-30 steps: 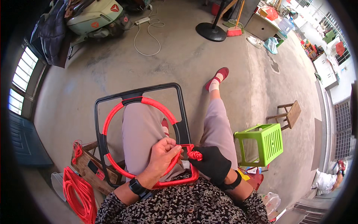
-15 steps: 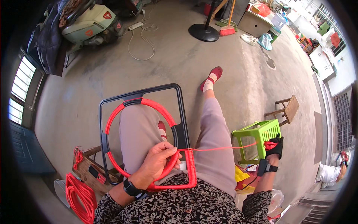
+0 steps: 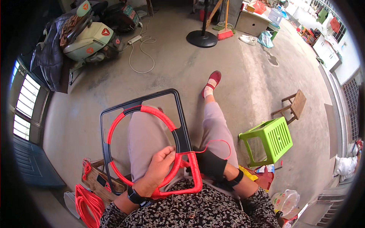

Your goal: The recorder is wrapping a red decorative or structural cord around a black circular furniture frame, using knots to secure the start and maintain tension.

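A black square frame (image 3: 140, 99) with a ring inside rests over my lap, tilted. Red cord is wrapped around much of the ring (image 3: 157, 115) and the lower right corner (image 3: 195, 173). My left hand (image 3: 162, 164), bare, pinches the ring's right side near the side bar. Just right of that bar is my right hand (image 3: 211, 164) in a black glove, its fingers mostly hidden behind the frame. A small red cord bundle (image 3: 185, 163) shows at its fingertips, inside the frame's opening. A loose loop of red cord (image 3: 224, 141) arcs from the bar above the glove.
At right stand a green plastic stool (image 3: 268, 138) and a wooden stool (image 3: 296, 104). By my left side are a wooden bench (image 3: 95, 181) with a phone on it and a coil of red tubing (image 3: 88, 203). A scooter (image 3: 91, 40) and a white cable (image 3: 142, 57) lie farther off.
My right hand has come in from beside the green stool to the frame's right bar, bringing the cord bundle. The taut cord has slackened into a loop. My left hand keeps its hold.
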A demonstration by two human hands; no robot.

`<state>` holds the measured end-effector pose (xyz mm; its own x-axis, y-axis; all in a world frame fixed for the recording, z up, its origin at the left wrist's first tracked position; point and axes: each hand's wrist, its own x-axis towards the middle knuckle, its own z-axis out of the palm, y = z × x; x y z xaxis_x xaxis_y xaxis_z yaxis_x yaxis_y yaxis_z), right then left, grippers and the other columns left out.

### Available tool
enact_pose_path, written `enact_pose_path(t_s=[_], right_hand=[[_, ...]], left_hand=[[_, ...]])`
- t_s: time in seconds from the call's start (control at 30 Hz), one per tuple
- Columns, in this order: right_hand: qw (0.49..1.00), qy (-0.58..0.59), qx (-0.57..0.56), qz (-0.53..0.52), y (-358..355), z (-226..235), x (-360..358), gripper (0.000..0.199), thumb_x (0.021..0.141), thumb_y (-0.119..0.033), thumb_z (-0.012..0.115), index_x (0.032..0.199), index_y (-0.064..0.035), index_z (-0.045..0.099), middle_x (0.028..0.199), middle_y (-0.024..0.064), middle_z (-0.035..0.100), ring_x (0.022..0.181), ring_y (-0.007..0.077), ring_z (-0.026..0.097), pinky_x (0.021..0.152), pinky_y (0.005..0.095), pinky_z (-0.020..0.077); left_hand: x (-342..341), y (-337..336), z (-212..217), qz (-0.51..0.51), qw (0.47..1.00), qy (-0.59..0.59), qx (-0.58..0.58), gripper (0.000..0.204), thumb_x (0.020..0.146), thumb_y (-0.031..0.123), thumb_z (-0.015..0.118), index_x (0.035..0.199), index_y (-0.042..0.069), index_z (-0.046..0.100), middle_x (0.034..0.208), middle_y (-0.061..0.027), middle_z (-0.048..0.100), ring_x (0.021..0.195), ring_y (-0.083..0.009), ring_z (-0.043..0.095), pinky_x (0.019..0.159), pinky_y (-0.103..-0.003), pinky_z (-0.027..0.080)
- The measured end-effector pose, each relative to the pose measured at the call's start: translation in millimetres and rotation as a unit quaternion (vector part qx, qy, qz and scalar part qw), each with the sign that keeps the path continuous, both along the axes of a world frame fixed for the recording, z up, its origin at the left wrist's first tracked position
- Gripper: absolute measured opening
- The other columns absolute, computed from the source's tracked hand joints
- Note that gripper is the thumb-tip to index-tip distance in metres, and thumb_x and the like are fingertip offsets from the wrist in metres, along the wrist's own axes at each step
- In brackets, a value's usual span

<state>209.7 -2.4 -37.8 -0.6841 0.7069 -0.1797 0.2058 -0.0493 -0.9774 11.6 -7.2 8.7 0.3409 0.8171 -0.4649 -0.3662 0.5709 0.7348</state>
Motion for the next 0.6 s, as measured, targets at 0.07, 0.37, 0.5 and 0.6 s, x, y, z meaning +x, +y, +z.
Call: enact_pose_path(t_s=[0.07,0.37,0.5,0.6], right_hand=[[0.986,0.103,0.068,-0.110,18.1,1.5,-15.8,0.063,0.078,-0.015,0.071,0.132,-0.0042,0.040,0.098,0.0119,0.063,0.090,0.0167,0.060,0.079,0.0298,0.0483],[0.899,-0.042,0.312,-0.306,41.0,64.0,-13.4,0.045,0.069,-0.006,0.071,0.111,-0.0007,0.055,0.112,0.0121,0.059,0.109,0.0262,0.054,0.096,0.0400,0.0412],[0.888,-0.075,0.433,-0.135,48.3,68.8,-33.4,0.033,0.074,-0.007,0.069,0.104,-0.0012,0.057,0.112,0.0125,0.058,0.110,0.0262,0.053,0.095,0.0421,0.0399],[0.939,0.059,0.212,-0.264,46.2,66.1,-16.7,0.023,0.076,-0.006,0.065,0.098,-0.0028,0.059,0.098,0.0128,0.062,0.096,0.0278,0.060,0.085,0.0391,0.0460]], left_hand=[[0.4,1.6,2.2,-0.005,0.999,0.034,0.007,0.011,0.093,0.009,0.052,0.099,0.000,0.057,0.085,-0.0009,0.061,0.075,-0.0064,0.056,0.072,-0.020,0.046],[-4.7,5.2,-7.3,0.193,0.852,0.337,0.351,0.017,0.083,-0.002,0.059,0.099,0.000,0.058,0.093,-0.0099,0.062,0.081,-0.0167,0.060,0.071,-0.026,0.048],[0.7,7.6,8.0,0.132,0.769,0.361,0.511,0.024,0.075,0.002,0.065,0.097,0.000,0.058,0.093,-0.0136,0.060,0.077,-0.0277,0.059,0.072,-0.033,0.048],[-0.6,14.8,-2.5,0.150,0.765,0.420,0.465,0.018,0.082,0.004,0.061,0.097,-0.001,0.055,0.085,-0.0104,0.060,0.076,-0.0212,0.059,0.071,-0.028,0.047]])
